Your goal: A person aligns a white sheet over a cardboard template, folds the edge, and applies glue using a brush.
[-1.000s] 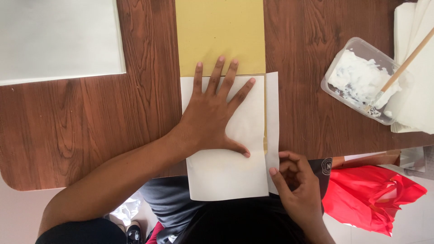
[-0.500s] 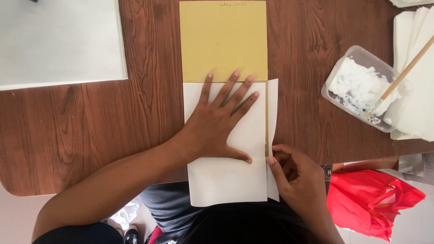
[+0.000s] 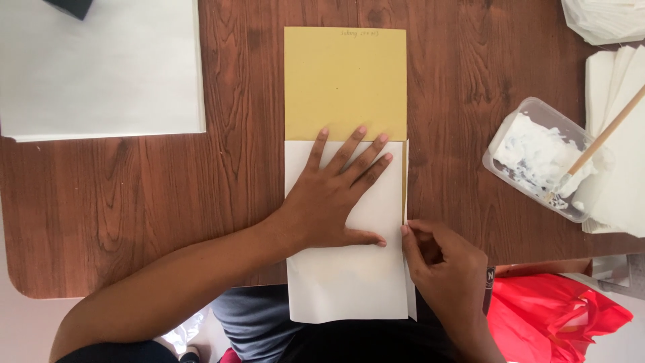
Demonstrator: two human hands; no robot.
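Left hand (image 3: 332, 205) lies flat w/ fingers spread on the white sheet (image 3: 342, 269), palm down, pinning it to the yellow card (image 3: 345, 84) underneath. Right hand (image 3: 440, 269) is curled, fingertips (image 3: 406, 230) pressed together on the sheet's right edge, where a narrow white flap (image 3: 410, 282) runs alongside and a thin yellow strip of card shows thru the gap. White sheet covers the lower half of the card and hangs off the near table (image 3: 134, 215) edge over the person's lap; card's top half is bare. To do this well, I'd judge: keep the left palm's weight steady so the sheet can't skate, line the right edge parallel to the card's edge before pressing, then run the fingertips along the edge in one direction, near end to far, rather than dabbing, to avoid wrinkles. Overhang makes the near end floppy, so support matters there. Further out: plastic tub (image 3: 537, 158) of white paste w/ a brush (image 3: 594, 148) resting in it at right, stack of white sheets (image 3: 621, 134) beside it, large white paper (image 3: 101, 67) at far left, red bag (image 3: 557, 316) below the table edge.
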